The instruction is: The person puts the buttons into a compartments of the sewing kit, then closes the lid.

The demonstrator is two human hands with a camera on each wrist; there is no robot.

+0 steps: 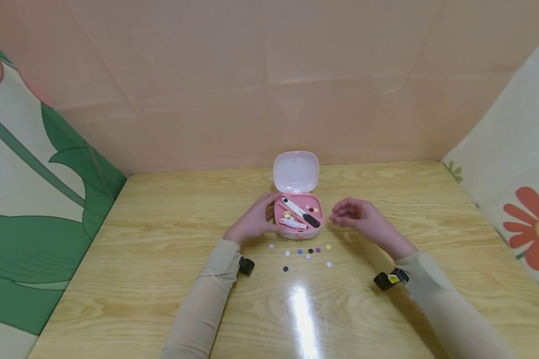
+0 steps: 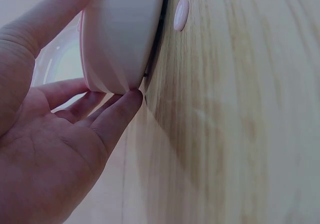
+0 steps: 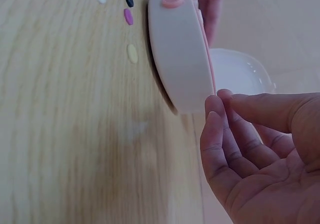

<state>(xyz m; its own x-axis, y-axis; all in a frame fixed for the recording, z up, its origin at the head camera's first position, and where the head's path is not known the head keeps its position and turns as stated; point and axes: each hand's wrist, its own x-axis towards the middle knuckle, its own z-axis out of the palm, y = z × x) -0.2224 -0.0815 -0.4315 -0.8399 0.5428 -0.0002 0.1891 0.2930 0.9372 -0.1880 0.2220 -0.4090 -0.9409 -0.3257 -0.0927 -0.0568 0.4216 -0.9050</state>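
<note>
Spread with wide stretches of wood to left and right, the far edge meeting a peach cloth backdrop [image 1: 206,99] across the upper frame: pale wood-grain table [image 1: 161,279]. Placed just right of centre: pink-and-white rounded plastic box [image 1: 309,199], lid upright, holding a long white tool with black end [image 1: 296,208]. Grasped along its left side by the left grip [image 1: 253,219], thumb toward the front. Poised just right of the box, fingers bent: right grip [image 1: 359,215]; cannot tell whether pinching anything. Scattered below: small round coloured buttons [image 1: 311,251].
</note>
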